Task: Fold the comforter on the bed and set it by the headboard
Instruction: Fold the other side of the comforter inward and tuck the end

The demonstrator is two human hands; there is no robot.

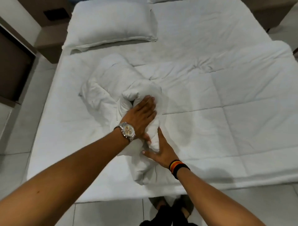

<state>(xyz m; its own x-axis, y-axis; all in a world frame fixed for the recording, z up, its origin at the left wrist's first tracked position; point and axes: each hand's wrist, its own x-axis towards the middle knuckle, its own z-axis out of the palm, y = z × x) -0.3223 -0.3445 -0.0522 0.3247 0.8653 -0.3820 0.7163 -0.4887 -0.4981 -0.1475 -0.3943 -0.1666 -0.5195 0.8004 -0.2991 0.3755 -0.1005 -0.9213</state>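
Observation:
A white quilted comforter [217,100] lies spread over the right and middle of the bed, with its left part bunched into a crumpled ridge. My left hand [141,115], wearing a silver watch, grips the top of that bunched ridge, fingers wrapped into the fabric. My right hand [161,150], with a striped wristband, presses flat against the lower side of the same ridge, fingers spread. The headboard lies beyond the top edge and is out of view.
A white pillow [112,24] lies at the far left of the bed, a second pillow edge [161,1] beside it. A brown nightstand [48,29] stands at the left. Tiled floor [104,214] runs along the near bed edge, where my feet stand.

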